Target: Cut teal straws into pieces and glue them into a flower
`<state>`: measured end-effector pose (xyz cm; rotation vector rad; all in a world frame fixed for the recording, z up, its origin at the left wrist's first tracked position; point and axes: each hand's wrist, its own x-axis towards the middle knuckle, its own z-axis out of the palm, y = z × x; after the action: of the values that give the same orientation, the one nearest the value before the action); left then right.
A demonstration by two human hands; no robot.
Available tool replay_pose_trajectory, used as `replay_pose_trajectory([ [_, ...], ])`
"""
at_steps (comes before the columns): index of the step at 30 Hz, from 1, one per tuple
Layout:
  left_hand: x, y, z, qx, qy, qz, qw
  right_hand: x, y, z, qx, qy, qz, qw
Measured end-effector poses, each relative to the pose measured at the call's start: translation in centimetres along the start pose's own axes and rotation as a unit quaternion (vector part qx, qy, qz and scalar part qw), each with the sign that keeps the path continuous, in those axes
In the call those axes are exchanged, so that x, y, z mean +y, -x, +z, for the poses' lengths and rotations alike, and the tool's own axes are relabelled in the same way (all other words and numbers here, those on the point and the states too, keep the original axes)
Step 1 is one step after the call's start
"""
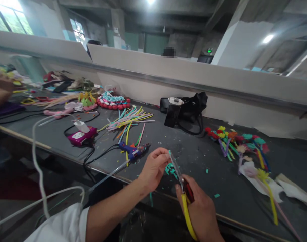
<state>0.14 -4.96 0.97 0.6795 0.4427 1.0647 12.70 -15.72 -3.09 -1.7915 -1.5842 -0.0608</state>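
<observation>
My right hand point(200, 206) is wrapped round scissors point(178, 173) with a yellow and a red handle, their blades pointing up and away from me. The blade tips are at the fingertips of my left hand point(155, 168), which pinches a small teal strip point(169, 152). Only the end of that strip shows. Below the blades, teal clippings point(170, 169) lie in a small heap on the dark table point(153, 137), and a few stray bits are scattered to the right. A blue glue gun point(131, 150) lies just beyond my left hand.
Several colourful fuzzy stems point(129, 119) lie in a pile behind the glue gun. A purple power strip point(82, 135) with cables is on the left. At the back sits a black bag point(191, 109); on the right are fuzzy flowers point(231, 137). Another person's hand point(2, 89) is far left.
</observation>
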Motion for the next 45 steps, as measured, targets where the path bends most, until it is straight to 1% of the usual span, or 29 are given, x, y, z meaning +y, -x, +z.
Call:
replay_pose_trajectory([
  [6, 0.04, 0.58, 0.24, -0.014, 0.027, -0.002, 1.000, -0.24, 0.19, 0.03, 0.010, 0.008, -0.024, 1.000],
  [12, -0.13, 0.57, 0.25, -0.019, 0.020, 0.008, 1.000, -0.37, 0.06, -0.19, 0.002, 0.003, -0.025, 1.000],
  [20, -0.42, 0.59, 0.37, -0.006, 0.013, 0.002, 1.000, -0.09, 0.25, -0.25, -0.016, 0.020, -0.016, 1.000],
  [28, -0.44, 0.69, 0.41, 0.002, 0.033, -0.009, 0.999, 0.31, 0.63, 0.38, -0.009, 0.012, -0.044, 0.999],
  [37, -0.29, 0.75, 0.36, 0.004, 0.045, -0.019, 0.999, -0.51, 0.54, 0.24, -0.004, 0.032, -0.042, 0.999],
  [39, -0.28, 0.75, 0.37, 0.004, 0.044, -0.019, 0.999, -0.46, 0.55, 0.26, -0.001, 0.025, -0.046, 0.999],
  [45, -0.49, 0.73, 0.37, -0.001, 0.046, -0.015, 0.999, 0.19, 0.91, 0.66, -0.027, -0.016, -0.039, 0.999],
])
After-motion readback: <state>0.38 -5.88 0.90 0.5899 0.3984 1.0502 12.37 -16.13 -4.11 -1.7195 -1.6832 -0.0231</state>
